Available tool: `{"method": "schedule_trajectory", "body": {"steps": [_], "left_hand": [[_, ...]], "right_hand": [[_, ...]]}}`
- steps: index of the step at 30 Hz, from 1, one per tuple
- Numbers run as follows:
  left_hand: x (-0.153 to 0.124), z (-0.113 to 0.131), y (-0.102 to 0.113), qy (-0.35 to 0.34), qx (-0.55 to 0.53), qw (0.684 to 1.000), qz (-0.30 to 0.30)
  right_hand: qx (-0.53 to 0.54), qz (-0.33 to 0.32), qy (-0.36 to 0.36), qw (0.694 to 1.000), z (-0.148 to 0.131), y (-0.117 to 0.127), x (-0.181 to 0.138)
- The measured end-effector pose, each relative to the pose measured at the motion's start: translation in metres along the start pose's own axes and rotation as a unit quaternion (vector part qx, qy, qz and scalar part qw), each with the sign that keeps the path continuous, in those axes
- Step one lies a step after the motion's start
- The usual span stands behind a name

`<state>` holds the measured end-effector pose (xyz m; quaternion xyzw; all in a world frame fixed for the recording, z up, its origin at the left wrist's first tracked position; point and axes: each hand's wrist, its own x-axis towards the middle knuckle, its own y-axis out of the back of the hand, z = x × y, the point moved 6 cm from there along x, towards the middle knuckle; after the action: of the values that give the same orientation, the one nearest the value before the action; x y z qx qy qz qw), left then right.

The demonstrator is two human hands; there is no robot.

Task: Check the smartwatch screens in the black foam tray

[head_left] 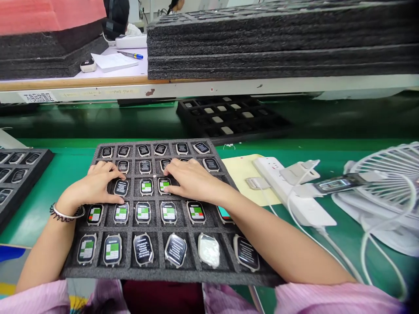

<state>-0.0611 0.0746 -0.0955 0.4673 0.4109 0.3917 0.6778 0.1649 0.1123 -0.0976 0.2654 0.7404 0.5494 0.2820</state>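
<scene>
Left grip (98, 185) lies flat and spread, holding nothing, its fingertips on a dark watch (121, 188) in the middle row of the tray (163, 275). Right grip (191, 179), equally loose, touches a lit watch (163, 185) two pockets rightward. Both watches' long axes point away from the person.

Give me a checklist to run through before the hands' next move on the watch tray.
1. Tray flat on the bench: ok.
2. Left hand touching the dark watch: ok.
3. Whether the left hand grips that watch: cannot tell.
4. Right hand fingertips at the green watch: ok.
5. All front-row screens showing: not ok; the white watch shows none.
6. Power strip clear of the tray: ok.
</scene>
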Motion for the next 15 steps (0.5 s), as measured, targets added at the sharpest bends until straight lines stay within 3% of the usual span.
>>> {"method": "schedule_trajectory", "body": {"steps": [5,10,15], "left_hand": [[0.011,0.032,0.003,-0.069,0.007,0.994,0.082],[0.034,0.065,-0.017,-0.089,0.085,0.991,0.047],[0.044,0.066,-0.02,-0.091,0.068,0.991,0.068]], "right_hand": [[-0.037,-0.022,0.015,0.999,-0.005,-0.002,0.0],[-0.068,-0.02,0.034,0.997,-0.008,-0.008,0.0],[-0.047,0.016,0.046,0.998,-0.007,-0.012,0.0]]}}
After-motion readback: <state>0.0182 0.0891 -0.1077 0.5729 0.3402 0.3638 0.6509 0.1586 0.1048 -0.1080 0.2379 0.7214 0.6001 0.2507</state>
